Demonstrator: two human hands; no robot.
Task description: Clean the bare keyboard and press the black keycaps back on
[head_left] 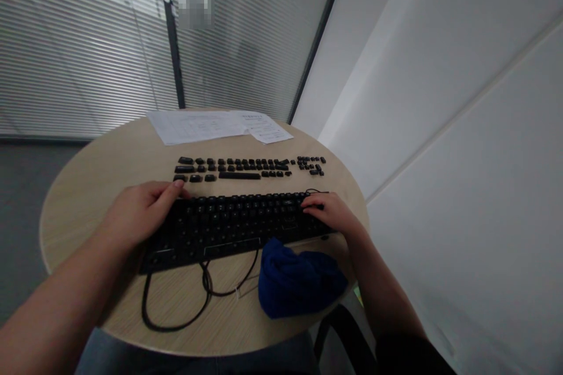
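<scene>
A black keyboard (229, 222) lies slightly slanted on the round table; its lower rows look bare of keycaps, while the upper rows carry some. My left hand (143, 211) grips its left end, with thumb and forefinger at the far left corner. At the right part of the keyboard is my right hand (332, 211), thumb and fingertips drawn together low over the keys; whatever is between them is hidden. Beyond the keyboard, loose black keycaps (240, 176) lie in rows, a long space bar among them. A smaller cluster of keycaps (310, 160) sits to their right.
A bunched blue cloth (299, 281) rests at the near right of the table (83, 199). The looped black cable (176, 327) lies at the front edge. Printed papers (202, 126) are at the far side. A chair armrest (347, 334) and white wall (440, 129) are to the right.
</scene>
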